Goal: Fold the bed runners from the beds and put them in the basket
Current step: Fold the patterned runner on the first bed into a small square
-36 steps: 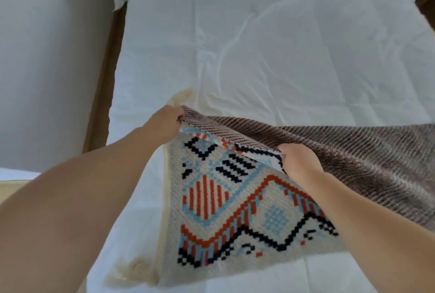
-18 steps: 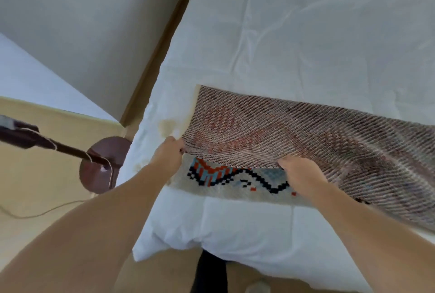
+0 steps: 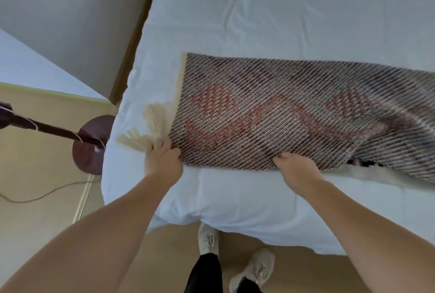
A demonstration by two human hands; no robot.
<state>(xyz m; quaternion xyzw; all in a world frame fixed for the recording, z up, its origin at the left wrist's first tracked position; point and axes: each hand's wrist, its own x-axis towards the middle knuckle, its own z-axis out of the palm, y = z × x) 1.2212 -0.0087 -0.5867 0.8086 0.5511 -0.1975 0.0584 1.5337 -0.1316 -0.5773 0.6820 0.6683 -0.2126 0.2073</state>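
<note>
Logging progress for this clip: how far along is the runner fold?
Done: one lengthwise fold; the bed runner lies doubled on the bed, reverse side up, tassels at its end. In hand: left hand and right hand grip the near edge. Left: the far-right part looks unsettled, further folds, then the basket, which isn't in view.

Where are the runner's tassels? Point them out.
In the head view, the cream tassels lie on the white bed at the runner's left end, just beyond the left hand.
</note>
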